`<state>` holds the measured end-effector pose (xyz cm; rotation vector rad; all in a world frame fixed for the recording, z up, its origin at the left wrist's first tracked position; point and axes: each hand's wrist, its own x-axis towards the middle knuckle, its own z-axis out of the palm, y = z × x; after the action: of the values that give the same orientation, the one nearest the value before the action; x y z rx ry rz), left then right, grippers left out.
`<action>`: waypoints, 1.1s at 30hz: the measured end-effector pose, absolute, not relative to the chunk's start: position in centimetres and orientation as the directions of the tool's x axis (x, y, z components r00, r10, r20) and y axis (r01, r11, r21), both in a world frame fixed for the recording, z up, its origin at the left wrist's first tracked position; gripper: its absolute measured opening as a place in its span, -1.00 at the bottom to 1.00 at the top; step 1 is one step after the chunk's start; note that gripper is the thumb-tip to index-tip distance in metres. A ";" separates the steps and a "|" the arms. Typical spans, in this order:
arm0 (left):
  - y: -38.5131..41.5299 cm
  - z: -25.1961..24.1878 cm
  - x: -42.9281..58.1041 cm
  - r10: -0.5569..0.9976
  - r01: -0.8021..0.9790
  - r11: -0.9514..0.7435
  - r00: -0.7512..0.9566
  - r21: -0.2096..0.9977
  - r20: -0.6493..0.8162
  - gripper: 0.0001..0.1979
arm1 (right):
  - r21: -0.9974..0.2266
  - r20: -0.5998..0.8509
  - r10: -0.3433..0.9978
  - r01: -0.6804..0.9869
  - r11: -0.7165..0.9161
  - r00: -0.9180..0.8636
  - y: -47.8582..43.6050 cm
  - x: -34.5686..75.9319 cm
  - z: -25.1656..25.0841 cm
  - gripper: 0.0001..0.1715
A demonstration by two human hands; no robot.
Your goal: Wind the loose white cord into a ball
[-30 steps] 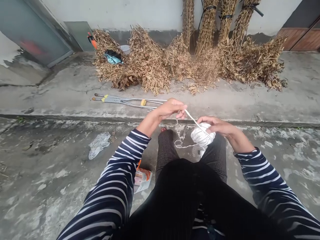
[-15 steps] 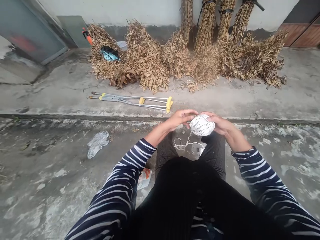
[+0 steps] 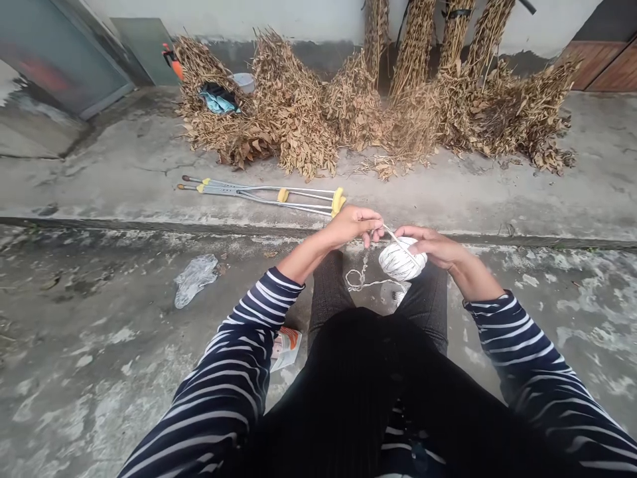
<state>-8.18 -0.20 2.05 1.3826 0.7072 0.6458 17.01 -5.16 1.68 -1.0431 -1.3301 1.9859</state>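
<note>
My left hand (image 3: 359, 224) pinches a strand of white yarn (image 3: 391, 234) that runs taut to the ball. The white yarn ball (image 3: 401, 259), marked with thin dark lines, sits by my right thigh. My right hand (image 3: 434, 247) has its fingers and thumb closed on the ball's upper right side. From below my left hand a twisted length of yarn (image 3: 365, 260) hangs down. It loops between my knees toward a small whitish thing (image 3: 399, 297), which I cannot make out.
A pair of crutches (image 3: 259, 192) lies on the raised concrete ledge (image 3: 438, 199). Behind them, dry plant bundles (image 3: 298, 113) lean along the wall. A clear plastic bag (image 3: 196, 280) is on the ground to the left, and a printed packet (image 3: 287, 348) lies beside my left leg.
My left hand has drawn back slightly left and up from the ball, and a taut strand now spans the gap. The ball has dropped a little in my right hand.
</note>
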 end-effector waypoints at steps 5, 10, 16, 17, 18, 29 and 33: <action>0.1 4.1 -8.8 0.697 0.195 -0.039 0.708 0.980 -0.113 -0.75 | -0.955 -0.255 0.753 0.037 -0.294 -0.607 -4.7 17.2 2.1 -0.54; 0.8 5.4 -9.2 0.558 0.319 -0.239 0.818 0.917 -0.139 -0.88 | -0.927 -0.240 0.634 -0.020 -0.374 -0.735 -4.0 17.9 1.0 -0.44; 1.8 4.8 -9.6 0.522 0.283 -0.298 0.848 0.912 -0.093 -0.83 | -0.866 -0.173 0.735 -0.255 -0.431 -0.655 -4.5 17.9 -0.1 -0.35; 1.8 4.5 -9.5 0.552 0.281 -0.306 0.831 0.910 -0.071 -0.83 | -0.870 -0.180 0.761 -0.260 -0.419 -0.623 -4.6 17.8 0.0 -0.34; 1.7 4.1 -9.2 0.585 0.281 -0.310 0.809 0.908 -0.051 -0.84 | -0.878 -0.187 0.782 -0.255 -0.404 -0.595 -4.7 17.6 0.3 -0.33; 1.5 -0.3 -5.9 0.547 0.029 0.191 0.827 0.981 -0.131 -0.64 | -0.929 -0.245 0.900 -0.178 -0.324 -0.360 -4.8 16.4 4.7 -0.40; 0.8 -2.1 -5.4 0.675 0.080 0.120 0.724 0.989 -0.141 -0.69 | -0.885 -0.366 0.895 -0.201 -0.419 -0.253 -3.9 16.7 4.1 -0.61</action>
<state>-5.36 0.77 -2.10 1.4040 0.6754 0.4867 16.74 -3.93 4.15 -1.1912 -0.9403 1.7769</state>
